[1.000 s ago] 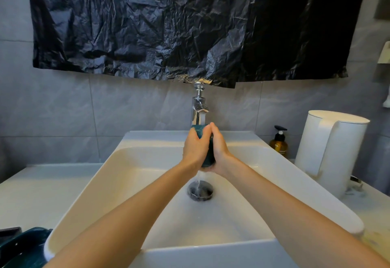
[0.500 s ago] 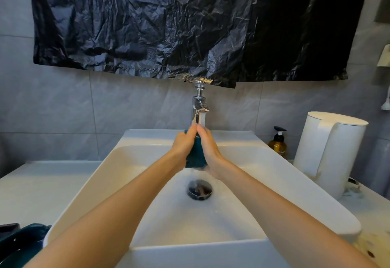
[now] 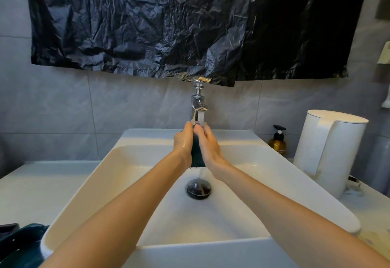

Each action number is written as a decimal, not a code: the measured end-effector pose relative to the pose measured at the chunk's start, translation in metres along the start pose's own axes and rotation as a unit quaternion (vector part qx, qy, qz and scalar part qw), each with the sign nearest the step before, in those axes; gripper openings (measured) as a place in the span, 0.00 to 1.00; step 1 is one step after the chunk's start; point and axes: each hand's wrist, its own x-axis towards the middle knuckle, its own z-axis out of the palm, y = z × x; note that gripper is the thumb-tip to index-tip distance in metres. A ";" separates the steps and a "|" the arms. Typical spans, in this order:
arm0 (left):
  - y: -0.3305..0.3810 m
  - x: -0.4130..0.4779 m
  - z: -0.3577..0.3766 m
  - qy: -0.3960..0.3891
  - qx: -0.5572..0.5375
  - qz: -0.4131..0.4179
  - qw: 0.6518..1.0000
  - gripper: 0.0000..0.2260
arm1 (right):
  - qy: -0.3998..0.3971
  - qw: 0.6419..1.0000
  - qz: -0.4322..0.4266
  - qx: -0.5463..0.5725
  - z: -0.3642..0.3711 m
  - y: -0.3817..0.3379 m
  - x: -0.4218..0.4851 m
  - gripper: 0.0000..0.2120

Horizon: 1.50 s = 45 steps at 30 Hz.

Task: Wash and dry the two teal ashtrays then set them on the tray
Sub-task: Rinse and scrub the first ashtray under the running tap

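As water [image 3: 199, 171] trickles below, fingers [image 3: 188, 126] of left hand [image 3: 183, 142] and right hand [image 3: 209, 148] clasp the teal ashtray [image 3: 197, 155].

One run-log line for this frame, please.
phase: washing | left hand, right hand: hold teal ashtray under faucet | water: runs off to drain | drying: not yet

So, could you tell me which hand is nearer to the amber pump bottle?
Right. The right hand holds the teal ashtray on the side facing the amber pump bottle; the left hand holds its far side, further from the bottle.
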 end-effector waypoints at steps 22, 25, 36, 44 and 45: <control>0.001 -0.002 0.002 -0.012 0.018 0.086 0.996 0.16 | -0.018 0.999 -0.028 0.033 -0.004 -0.007 0.000 0.11; -0.014 -0.005 0.001 -0.015 0.056 0.116 0.992 0.13 | -0.043 0.978 0.166 0.121 -0.006 -0.010 -0.002 0.22; -0.012 0.005 0.001 -0.048 0.046 0.075 0.995 0.15 | -0.061 0.985 0.142 0.073 -0.003 -0.006 0.005 0.21; -0.015 0.014 0.006 -0.030 0.035 0.053 0.998 0.15 | -0.078 0.994 0.071 0.040 -0.007 -0.004 0.000 0.28; -0.016 0.012 0.007 -0.033 0.050 0.050 0.997 0.15 | -0.085 0.992 0.085 0.045 -0.008 -0.002 0.000 0.30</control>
